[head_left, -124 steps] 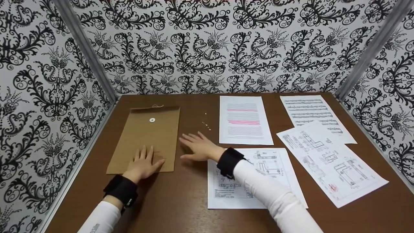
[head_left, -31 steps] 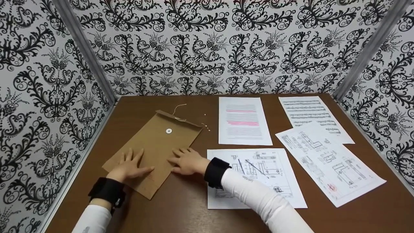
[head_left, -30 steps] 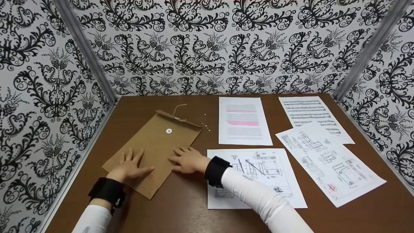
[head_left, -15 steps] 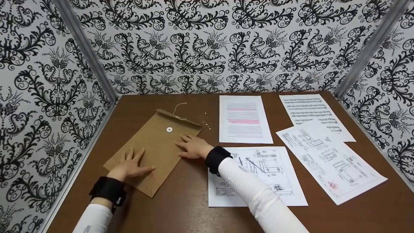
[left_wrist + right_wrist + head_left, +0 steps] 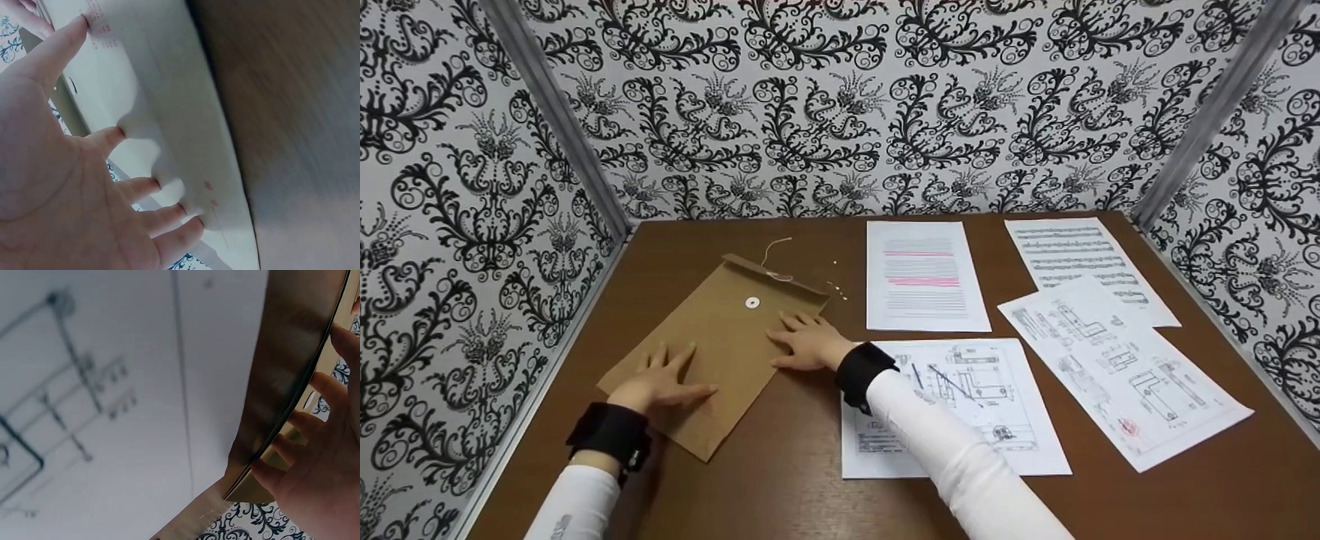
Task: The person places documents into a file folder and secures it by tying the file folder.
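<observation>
Brown kraft-paper envelope (image 5: 727,345), one, lying slanted left of centre in the head view. On it: one round white button (image 5: 752,303); one thin pale string (image 5: 766,256) at its upper end. Hands, two, both on the envelope. Left hand (image 5: 656,386): spread wide, fingertips resting on the lower-left part, gripping nothing. Right hand (image 5: 808,343): fingers spread, touching the right-hand edge, gripping nothing. White papers, four showing: one pink-highlighted text page (image 5: 936,300), upper centre-right; one music sheet (image 5: 1072,251), upper right; two technical drawings, one red-stamped (image 5: 1125,375) at right, overlapping the music, one (image 5: 1005,420) lower centre-right, under the right forearm.
</observation>
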A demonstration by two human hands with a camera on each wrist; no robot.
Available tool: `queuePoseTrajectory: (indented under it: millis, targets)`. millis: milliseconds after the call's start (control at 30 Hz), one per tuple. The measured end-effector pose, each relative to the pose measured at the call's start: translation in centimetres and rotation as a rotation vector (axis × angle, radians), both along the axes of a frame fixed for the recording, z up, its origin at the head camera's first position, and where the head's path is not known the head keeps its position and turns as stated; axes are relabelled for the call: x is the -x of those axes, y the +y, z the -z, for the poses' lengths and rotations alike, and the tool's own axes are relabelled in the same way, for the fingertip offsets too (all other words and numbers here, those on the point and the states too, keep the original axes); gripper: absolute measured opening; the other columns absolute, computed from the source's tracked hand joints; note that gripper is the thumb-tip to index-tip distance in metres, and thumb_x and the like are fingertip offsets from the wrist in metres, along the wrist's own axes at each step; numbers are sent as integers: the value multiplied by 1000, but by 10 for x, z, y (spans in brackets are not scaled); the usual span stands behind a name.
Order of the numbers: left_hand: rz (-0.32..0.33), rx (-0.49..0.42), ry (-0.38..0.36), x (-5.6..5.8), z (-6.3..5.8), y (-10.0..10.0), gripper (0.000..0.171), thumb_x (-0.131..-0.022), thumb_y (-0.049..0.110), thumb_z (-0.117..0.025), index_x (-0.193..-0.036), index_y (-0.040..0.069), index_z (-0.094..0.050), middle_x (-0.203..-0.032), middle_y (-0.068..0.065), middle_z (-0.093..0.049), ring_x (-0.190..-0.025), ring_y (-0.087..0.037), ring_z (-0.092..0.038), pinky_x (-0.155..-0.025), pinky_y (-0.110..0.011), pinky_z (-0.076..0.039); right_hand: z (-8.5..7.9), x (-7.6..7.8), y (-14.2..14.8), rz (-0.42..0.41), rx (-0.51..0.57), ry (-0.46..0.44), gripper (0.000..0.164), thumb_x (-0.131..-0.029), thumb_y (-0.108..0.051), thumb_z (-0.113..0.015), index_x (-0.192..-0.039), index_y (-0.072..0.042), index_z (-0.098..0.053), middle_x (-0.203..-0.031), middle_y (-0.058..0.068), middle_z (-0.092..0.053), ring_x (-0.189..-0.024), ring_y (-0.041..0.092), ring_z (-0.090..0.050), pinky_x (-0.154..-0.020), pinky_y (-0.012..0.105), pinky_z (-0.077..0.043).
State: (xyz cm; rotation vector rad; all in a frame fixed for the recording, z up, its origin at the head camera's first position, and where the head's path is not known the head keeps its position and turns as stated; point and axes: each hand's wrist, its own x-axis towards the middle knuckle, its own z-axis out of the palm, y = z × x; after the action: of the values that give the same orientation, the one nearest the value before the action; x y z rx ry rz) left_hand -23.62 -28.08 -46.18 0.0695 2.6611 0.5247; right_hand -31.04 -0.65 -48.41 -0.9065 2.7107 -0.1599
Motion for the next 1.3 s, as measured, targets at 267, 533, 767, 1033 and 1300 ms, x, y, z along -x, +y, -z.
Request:
queuePoseTrajectory:
  millis: [267, 533, 767, 1033, 1300]
  targets:
    - [-13, 6, -38, 7, -3, 0, 109, -88, 70, -61, -165, 11, -12, -162, -45, 8, -147, -71, 6, -113, -85, -12, 1, -16, -9, 49, -46, 14, 65, -103, -58, -47, -161, -35, -30, -174, 7, -18, -161, 34, -22, -130, 52, -22]
    - [-36, 6, -79, 17, -8, 0, 106, -90, 69, -60, -166, 16, -9, -162, -43, 14, -147, -71, 11, -113, -85, -9, -4, -39, -18, 95, -70, 30, 64, -102, -57, -50, -160, -35, -34, -172, 8, -25, -158, 35, -28, -127, 56, -27]
    - [-63, 3, -91, 26, -9, 1, 101, -92, 66, -58, -165, 17, -9, -161, -44, 16, -146, -71, 13, -114, -85, -8, -2, -56, -22, 105, -83, 34, 61, -102, -58, -49, -159, -40, -35, -170, 7, -30, -157, 36, -31, -125, 62, -24]
    - [-69, -15, -82, 34, -3, -1, 100, -93, 66, -56, -166, 18, -9, -162, -42, 19, -146, -71, 14, -113, -86, -5, -2, -67, -23, 74, -65, -21, 60, -102, -58, -49, -158, -42, -35, -170, 9, -28, -158, 39, -27, -123, 66, -26]
    - [-63, -6, -78, 39, -1, -3, 101, -92, 69, -54, -166, 19, -6, -163, -40, 20, -146, -70, 18, -110, -88, 0, -4, -78, -22, 24, -67, -69, 61, -101, -61, -48, -158, -46, -32, -171, 7, -25, -159, 39, -23, -122, 67, -28]
